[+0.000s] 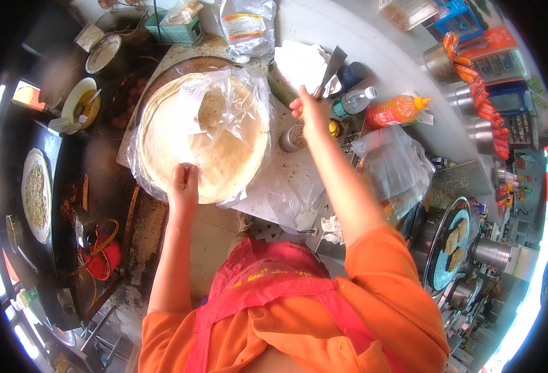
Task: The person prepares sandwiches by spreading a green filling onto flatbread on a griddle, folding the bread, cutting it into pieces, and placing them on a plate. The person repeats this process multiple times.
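Note:
A stack of large thin flatbreads (227,158) lies on a round board at the counter, partly covered by a clear plastic bag (243,95). My left hand (184,178) is at the near edge of the stack, thumb and fingers pinched together there; whether it grips a flatbread's edge is hidden. My right hand (307,109) is raised to the right of the stack, blurred, beside the handle of a broad metal spatula (333,67). Whether the fingers close on that handle is unclear. White paper bags (299,65) stand behind it in a green container.
Right of my right hand stand a shaker jar (293,139), a clear plastic bottle (354,101) and an orange sauce bottle (393,112). A griddle with a filled flatbread (36,196) is at far left, near a bowl of beaten egg (87,105). Another round hotplate (446,249) is at right.

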